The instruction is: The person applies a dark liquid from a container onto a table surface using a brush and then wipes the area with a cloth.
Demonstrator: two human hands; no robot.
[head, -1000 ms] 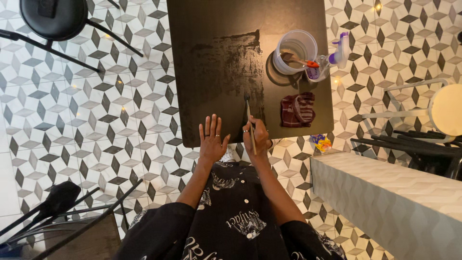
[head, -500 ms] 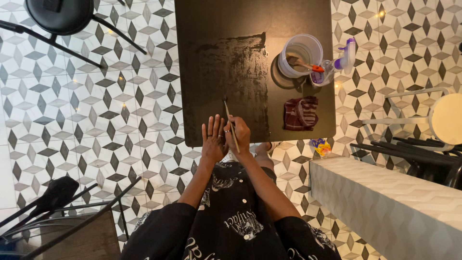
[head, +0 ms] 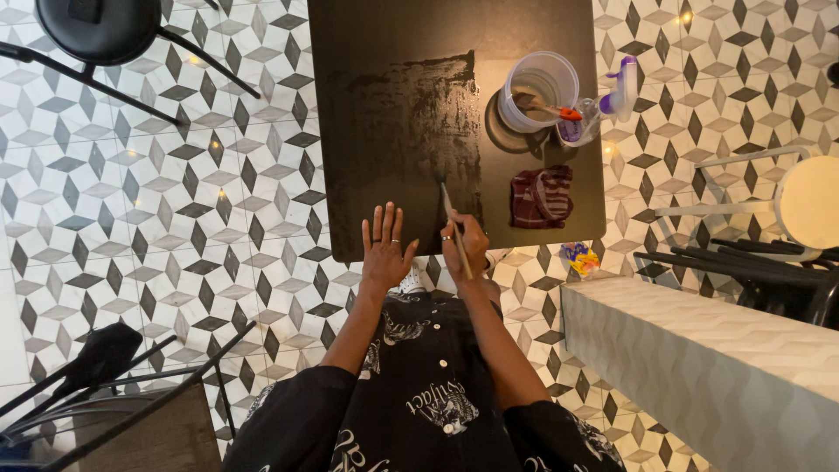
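Observation:
A dark rectangular table stands on a patterned tile floor, its middle covered by a patch of wet-looking black paint. My left hand lies flat with fingers spread on the table's near edge. My right hand grips a thin paintbrush, whose tip touches the near right part of the painted patch.
A clear plastic tub with a brush inside, a spray bottle and a striped dark-red cloth sit on the table's right side. A black stool stands far left, a pale round stool right, a grey patterned bench near right.
My right hand carried the brush left beside my left hand, then back to the right. The brush tip now rests near the painted patch's right edge. My left hand stayed put.

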